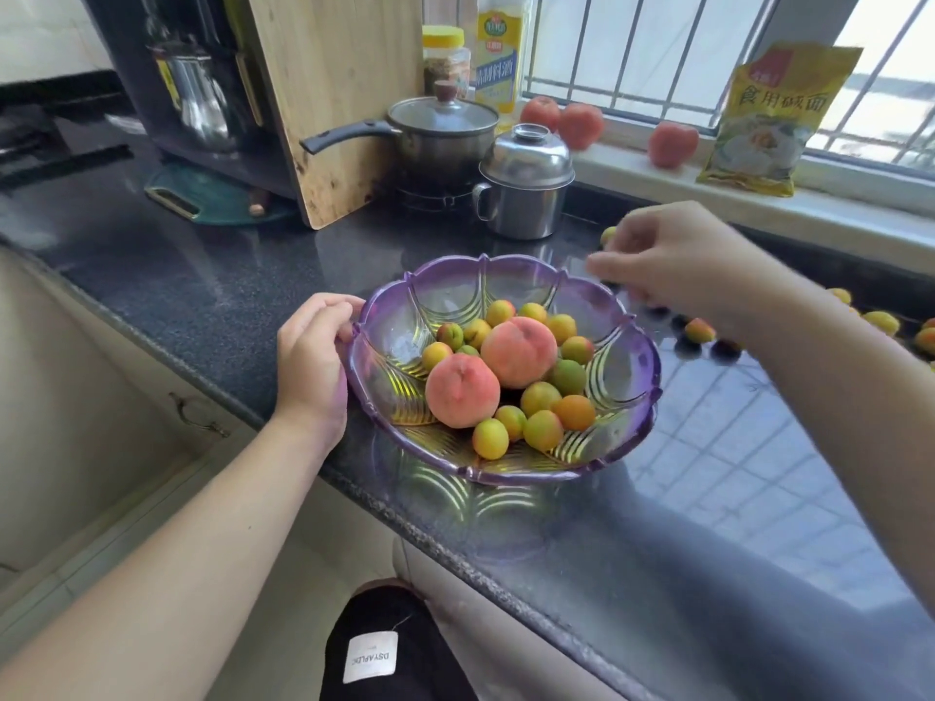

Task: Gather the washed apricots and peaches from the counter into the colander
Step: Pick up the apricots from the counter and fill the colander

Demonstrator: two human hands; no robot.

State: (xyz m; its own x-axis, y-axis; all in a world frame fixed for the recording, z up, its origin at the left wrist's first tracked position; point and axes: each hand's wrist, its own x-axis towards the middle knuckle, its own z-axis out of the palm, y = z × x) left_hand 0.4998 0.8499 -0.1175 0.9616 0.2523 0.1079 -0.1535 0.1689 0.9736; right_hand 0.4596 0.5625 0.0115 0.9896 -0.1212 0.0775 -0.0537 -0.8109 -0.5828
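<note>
- Left hand (316, 359) grips the purple colander (627, 397) by its left rim.
- Right hand (673, 255) hovers loosely curled, holding nothing visible.
- Loose apricots (699, 330), far right, look small, soft, slippery: pinch gently.

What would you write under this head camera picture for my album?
Left hand holds the purple colander of peaches and apricots.

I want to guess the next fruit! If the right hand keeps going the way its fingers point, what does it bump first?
The right hand points left and slightly down, so probably the colander rim, just beside the fingertips. Depth is unclear; it may pass above.
</note>
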